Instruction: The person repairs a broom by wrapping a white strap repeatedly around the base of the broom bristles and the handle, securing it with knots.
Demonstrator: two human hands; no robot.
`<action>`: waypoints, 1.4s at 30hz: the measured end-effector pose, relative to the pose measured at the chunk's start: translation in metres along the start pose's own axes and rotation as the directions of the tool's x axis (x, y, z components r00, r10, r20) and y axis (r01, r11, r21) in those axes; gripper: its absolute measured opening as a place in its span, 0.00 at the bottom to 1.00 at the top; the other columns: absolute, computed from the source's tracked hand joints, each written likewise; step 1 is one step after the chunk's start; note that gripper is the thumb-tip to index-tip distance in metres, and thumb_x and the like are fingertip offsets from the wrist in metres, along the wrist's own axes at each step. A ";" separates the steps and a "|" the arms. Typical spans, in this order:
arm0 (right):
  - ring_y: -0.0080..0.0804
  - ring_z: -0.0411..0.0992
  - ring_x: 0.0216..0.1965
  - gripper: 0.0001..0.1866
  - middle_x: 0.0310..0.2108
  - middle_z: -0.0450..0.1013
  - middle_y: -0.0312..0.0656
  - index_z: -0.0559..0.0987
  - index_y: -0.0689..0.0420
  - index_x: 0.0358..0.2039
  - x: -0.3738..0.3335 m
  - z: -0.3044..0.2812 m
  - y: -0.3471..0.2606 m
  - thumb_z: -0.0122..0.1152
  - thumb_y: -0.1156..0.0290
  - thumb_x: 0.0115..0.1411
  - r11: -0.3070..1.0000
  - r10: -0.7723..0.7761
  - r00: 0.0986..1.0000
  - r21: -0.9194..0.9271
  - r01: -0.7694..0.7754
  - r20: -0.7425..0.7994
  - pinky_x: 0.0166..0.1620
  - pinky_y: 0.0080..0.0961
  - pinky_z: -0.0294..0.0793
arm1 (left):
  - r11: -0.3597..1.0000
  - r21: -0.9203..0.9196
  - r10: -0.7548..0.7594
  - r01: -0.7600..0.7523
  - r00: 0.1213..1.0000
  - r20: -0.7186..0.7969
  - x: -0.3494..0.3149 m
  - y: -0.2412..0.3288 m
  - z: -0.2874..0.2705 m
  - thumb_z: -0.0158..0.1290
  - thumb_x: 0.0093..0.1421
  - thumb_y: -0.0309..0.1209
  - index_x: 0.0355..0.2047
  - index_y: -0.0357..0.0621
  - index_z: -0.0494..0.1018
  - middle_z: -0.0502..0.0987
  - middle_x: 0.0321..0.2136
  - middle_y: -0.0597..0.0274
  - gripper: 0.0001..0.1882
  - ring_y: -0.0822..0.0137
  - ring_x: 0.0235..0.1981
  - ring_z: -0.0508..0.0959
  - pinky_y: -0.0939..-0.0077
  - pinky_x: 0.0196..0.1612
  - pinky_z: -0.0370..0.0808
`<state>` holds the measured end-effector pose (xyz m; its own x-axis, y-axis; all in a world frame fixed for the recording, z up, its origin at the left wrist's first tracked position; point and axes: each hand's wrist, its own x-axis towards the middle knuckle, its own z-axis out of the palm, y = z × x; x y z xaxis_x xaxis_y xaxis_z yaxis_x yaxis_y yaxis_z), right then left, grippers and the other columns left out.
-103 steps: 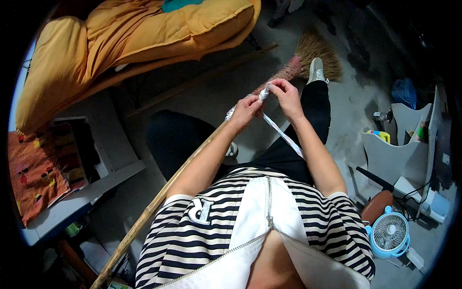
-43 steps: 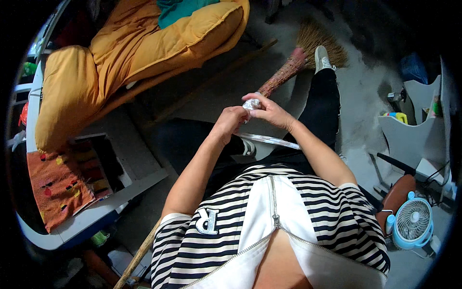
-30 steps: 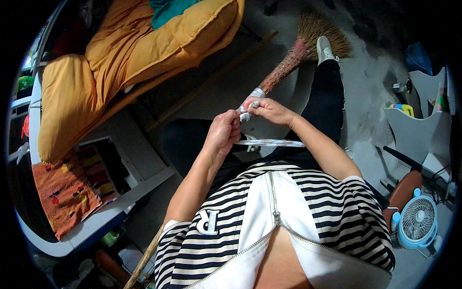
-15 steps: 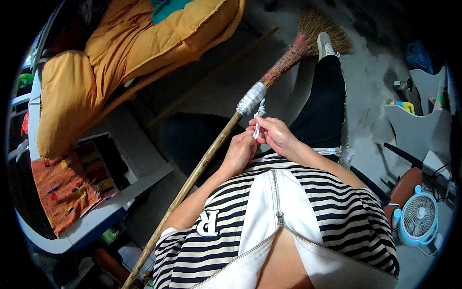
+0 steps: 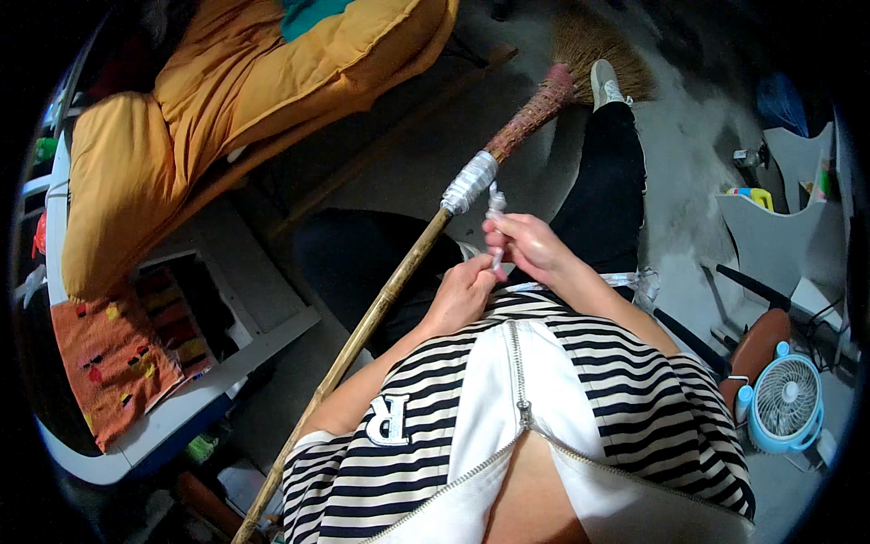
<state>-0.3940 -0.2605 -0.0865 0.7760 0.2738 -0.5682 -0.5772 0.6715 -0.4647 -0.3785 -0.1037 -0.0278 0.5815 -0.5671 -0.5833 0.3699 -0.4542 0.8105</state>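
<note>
A long-handled broom [image 5: 396, 288] slants across my lap, its handle passing over my left forearm and its straw head [image 5: 605, 56] lying on the floor beside my shoe. White cloth strip [image 5: 470, 184] is wound tightly round the neck where the bamboo-like handle meets the bristle binding. A loose tail [image 5: 496, 201] of that strip, with knots in it, runs down to my fingers. My right hand [image 5: 529, 245] pinches the strip just below the knots. Lower down, my left hand [image 5: 462, 292] is closed on the strip's end, close beside the handle.
An orange-yellow padded cover [image 5: 263, 109] drapes over furniture at the upper left. Below it, an orange patterned cloth [image 5: 113, 367] hangs on a white frame. At right stand a light blue fan [image 5: 787, 399], a brown seat [image 5: 755, 363] and a grey bin-like holder [image 5: 779, 236].
My hands have drawn slightly apart, the left moving down and to the right, and the strip between them is pulled straighter. The broom stays nearly where it was.
</note>
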 end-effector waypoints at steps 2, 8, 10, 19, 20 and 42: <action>0.19 0.63 0.20 0.12 0.18 0.63 0.32 0.69 0.61 0.32 -0.019 -0.006 0.007 0.41 0.65 0.62 0.997 -0.035 0.994 -0.073 0.027 -0.106 0.27 0.17 0.67 | 0.985 -0.086 -0.129 0.148 0.972 0.195 0.019 -0.007 -0.005 0.41 0.57 0.32 0.38 0.39 0.70 0.70 0.22 0.63 0.13 0.75 0.23 0.67 0.82 0.24 0.64; 0.18 0.58 0.19 0.12 0.17 0.60 0.31 0.69 0.63 0.33 -0.038 -0.016 0.013 0.40 0.68 0.62 0.998 0.048 0.995 0.044 -0.044 -0.089 0.26 0.15 0.62 | 0.482 -0.827 -0.203 0.290 0.955 0.216 0.104 -0.027 0.016 0.38 0.61 0.36 0.40 0.36 0.65 0.72 0.29 0.59 0.15 0.64 0.31 0.71 0.74 0.35 0.69; 0.23 0.65 0.25 0.14 0.22 0.66 0.37 0.69 0.64 0.37 -0.036 -0.032 0.015 0.39 0.65 0.63 0.998 0.057 0.993 -0.023 -0.060 -0.100 0.31 0.19 0.67 | 0.499 -0.834 -0.162 0.236 0.971 0.177 0.116 -0.037 0.027 0.36 0.61 0.34 0.38 0.37 0.65 0.70 0.25 0.62 0.14 0.66 0.28 0.70 0.75 0.33 0.69; 0.29 0.67 0.30 0.21 0.29 0.68 0.41 0.69 0.61 0.38 0.027 -0.033 0.007 0.44 0.53 0.60 0.999 0.009 0.916 -0.038 -0.027 -0.400 0.35 0.25 0.68 | 0.549 -0.785 -0.341 0.285 0.935 0.101 0.078 -0.022 0.009 0.35 0.62 0.36 0.29 0.42 0.65 0.69 0.21 0.63 0.13 0.67 0.22 0.69 0.71 0.32 0.69; 0.29 0.67 0.28 0.19 0.27 0.67 0.40 0.69 0.61 0.37 0.035 -0.027 -0.007 0.46 0.55 0.59 0.994 0.113 0.923 0.047 -0.103 -0.368 0.33 0.24 0.68 | 0.521 -0.793 -0.354 0.315 0.925 0.135 0.077 -0.029 0.007 0.35 0.62 0.35 0.28 0.43 0.65 0.67 0.19 0.64 0.13 0.68 0.22 0.68 0.70 0.33 0.69; 0.27 0.68 0.23 0.12 0.20 0.67 0.36 0.70 0.59 0.32 0.048 -0.032 0.008 0.43 0.63 0.61 0.964 0.075 0.982 0.263 -0.027 -0.175 0.32 0.29 0.71 | 0.815 -0.478 -0.290 0.328 0.945 0.154 0.029 -0.001 0.002 0.37 0.60 0.40 0.26 0.43 0.69 0.59 0.12 0.72 0.16 0.78 0.13 0.55 0.84 0.17 0.51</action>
<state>-0.3692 -0.2641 -0.1387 0.6738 0.1987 -0.7117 -0.5107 0.8214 -0.2541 -0.3635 -0.1207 -0.0459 0.3309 -0.5096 -0.7942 0.8381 -0.2280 0.4955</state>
